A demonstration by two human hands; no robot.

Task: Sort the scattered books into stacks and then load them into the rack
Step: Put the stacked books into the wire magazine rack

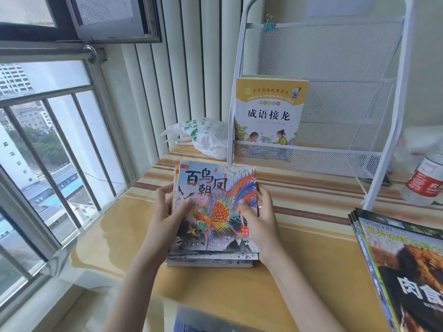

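Holding a stack of thin picture books (213, 258) between both hands, the person stands at a yellow surface (311, 271) beside a window (48, 140). The stack rests on the surface, near its middle and well in front of the rack. The top book (217, 207) shows a bright phoenix on its cover and lies roughly flat, its upper edge toward the rack.

Left hand (167, 212): grip curled round the left edge of the stack, thumb lying on the phoenix cover, fingers wrapped over the side. Right hand (260, 212): grip curled round the right edge of the stack, thumb on the cover, fingers down the side; a ring shows on one finger. Both hands pinch the stack from opposite sides.

A white wire-mesh rack (316, 149) stands upright at the back of the surface, on a striped cloth (299, 185). One book with a yellow-and-white cover (269, 111) stands upright in the rack's lower tier, at its left end, leaning back against the mesh. A teal binder clip (269, 23) is fastened to the rack's top rail.

A second stack of larger books (402, 271) lies at the right edge of the surface, fanned slightly, well apart from the held stack. A white plastic bag (203, 137) sits just left of the rack. A plastic bottle with a red label (425, 180) stands to the right of the rack
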